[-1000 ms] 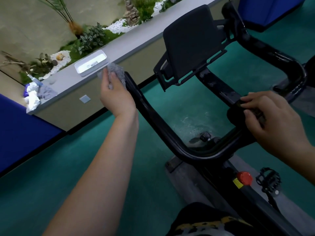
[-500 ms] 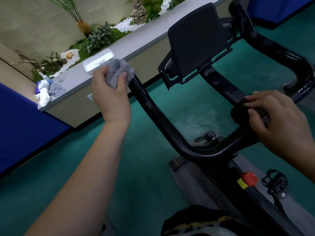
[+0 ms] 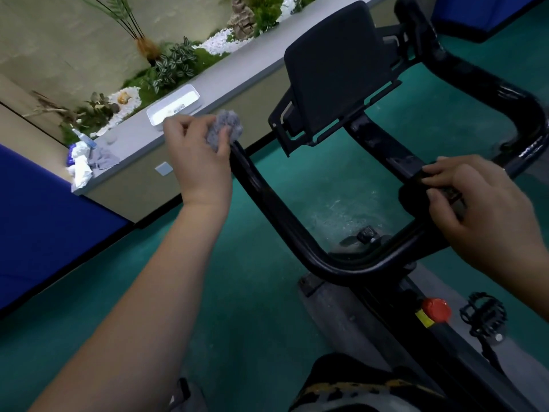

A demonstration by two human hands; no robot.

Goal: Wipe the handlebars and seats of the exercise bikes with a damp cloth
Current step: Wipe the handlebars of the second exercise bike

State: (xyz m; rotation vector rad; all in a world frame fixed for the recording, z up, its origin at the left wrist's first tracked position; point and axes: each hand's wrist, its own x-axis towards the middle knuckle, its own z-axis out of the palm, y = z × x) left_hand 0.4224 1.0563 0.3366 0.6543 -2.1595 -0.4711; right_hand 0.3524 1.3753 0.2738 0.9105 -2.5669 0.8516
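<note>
I see two hands and one bike. My left hand (image 3: 197,157) grips one grey cloth (image 3: 223,132), bunched between thumb and curled fingers, and the cloth sits on the far tip of the left handlebar (image 3: 267,200). That bar runs from the cloth back down below my left wrist and curves across to my right hand (image 3: 481,209). The right hand is curled over the centre stem (image 3: 383,150) where it meets the crossbar, fingers wrapped on it, thumb side hidden. Between the two hands and a bit beyond stands one black console (image 3: 335,66), seen from its back. Beyond the right hand the second handlebar (image 3: 487,84) loops round to the right. Below the right hand I count one red knob (image 3: 436,310) and, just right of it, one pedal (image 3: 482,316).

Beyond the left hand runs a grey ledge (image 3: 133,138) with one white tray (image 3: 173,108) touching nothing, close past my knuckles. Further left on the ledge lies a heap of white and grey rags (image 3: 86,163); I cannot count them. Green floor (image 3: 237,292) spreads under both arms. I cannot see a seat.
</note>
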